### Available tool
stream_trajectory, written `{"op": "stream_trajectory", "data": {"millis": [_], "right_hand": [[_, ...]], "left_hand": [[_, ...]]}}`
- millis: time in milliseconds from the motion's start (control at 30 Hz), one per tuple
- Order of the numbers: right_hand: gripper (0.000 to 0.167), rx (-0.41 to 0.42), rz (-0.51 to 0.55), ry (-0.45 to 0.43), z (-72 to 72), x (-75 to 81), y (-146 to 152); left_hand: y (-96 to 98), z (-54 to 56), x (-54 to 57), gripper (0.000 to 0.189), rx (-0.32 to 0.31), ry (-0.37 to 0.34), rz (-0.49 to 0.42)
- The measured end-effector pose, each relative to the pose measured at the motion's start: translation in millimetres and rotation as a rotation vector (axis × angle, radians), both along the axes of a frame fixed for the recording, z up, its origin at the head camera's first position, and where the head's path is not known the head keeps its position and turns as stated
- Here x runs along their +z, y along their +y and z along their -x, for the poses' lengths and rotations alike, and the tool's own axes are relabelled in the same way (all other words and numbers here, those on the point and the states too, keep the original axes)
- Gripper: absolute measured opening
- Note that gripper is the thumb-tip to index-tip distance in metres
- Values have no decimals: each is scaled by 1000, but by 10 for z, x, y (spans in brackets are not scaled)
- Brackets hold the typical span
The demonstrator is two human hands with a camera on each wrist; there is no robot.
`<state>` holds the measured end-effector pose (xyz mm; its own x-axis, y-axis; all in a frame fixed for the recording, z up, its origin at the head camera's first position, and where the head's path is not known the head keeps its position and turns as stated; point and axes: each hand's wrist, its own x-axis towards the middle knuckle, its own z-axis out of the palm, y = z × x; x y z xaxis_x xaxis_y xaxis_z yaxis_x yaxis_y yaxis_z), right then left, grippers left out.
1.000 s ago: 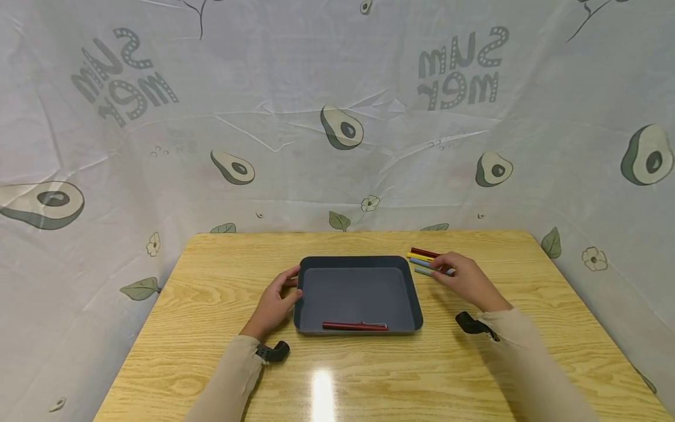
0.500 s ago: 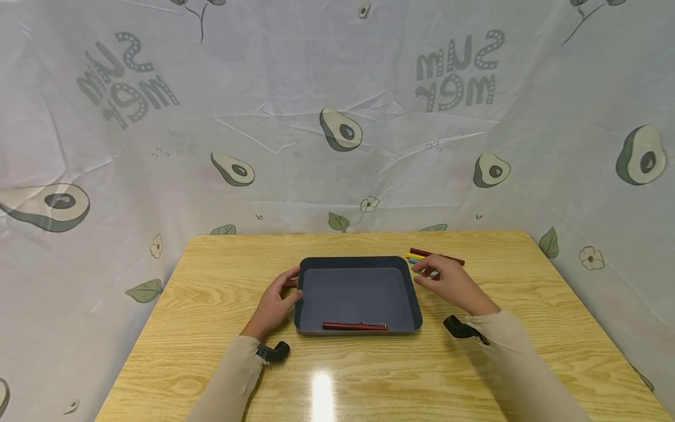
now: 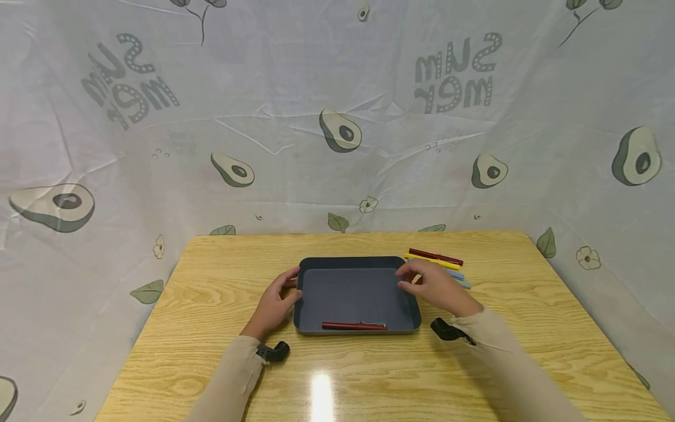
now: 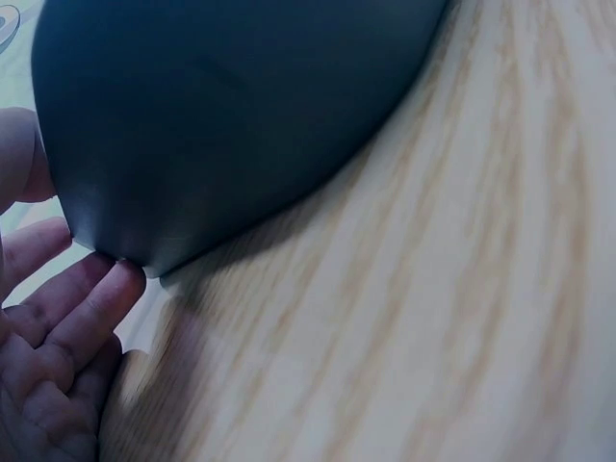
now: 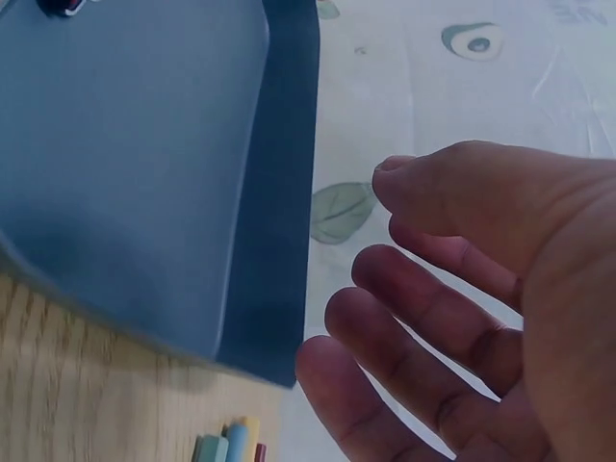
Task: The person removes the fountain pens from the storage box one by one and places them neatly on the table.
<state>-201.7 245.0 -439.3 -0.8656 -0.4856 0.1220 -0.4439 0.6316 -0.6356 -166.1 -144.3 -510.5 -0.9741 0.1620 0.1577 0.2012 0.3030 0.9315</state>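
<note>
A shallow dark grey tray stands mid-table, with a dark red pen lying in it along the near wall. My left hand holds the tray's left side, its thumb at the rim and its fingers against the outer wall. The right hand hovers by the tray's right rim, fingers apart and loosely bent, with nothing seen between them. Behind this hand lie a dark red pen, a yellow pen, a blue pen and a pale teal pen, partly covered by it.
A light wooden table carries everything. Past its far edge hangs a white cloth printed with avocados and leaves. Black wrist mounts sit on both forearms.
My right hand has moved left from over the loose pens to the tray's right rim, uncovering more of the pens. The left hand and tray stay put.
</note>
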Motion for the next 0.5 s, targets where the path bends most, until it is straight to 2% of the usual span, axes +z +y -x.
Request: {"op": "stream_trajectory", "data": {"millis": [133, 267, 400, 500], "right_hand": [[17, 29, -18, 11, 0, -8, -66], [18, 62, -32, 26, -2, -23, -137], [20, 92, -44, 24, -7, -27, -210], [20, 120, -50, 30, -3, -28, -261]], "left_hand": [[-14, -9, 1, 58, 0, 4, -4], [-35, 46, -88, 59, 1, -14, -8], [-88, 148, -266, 60, 7, -19, -3], [-109, 165, -290, 59, 0, -19, -13]]}}
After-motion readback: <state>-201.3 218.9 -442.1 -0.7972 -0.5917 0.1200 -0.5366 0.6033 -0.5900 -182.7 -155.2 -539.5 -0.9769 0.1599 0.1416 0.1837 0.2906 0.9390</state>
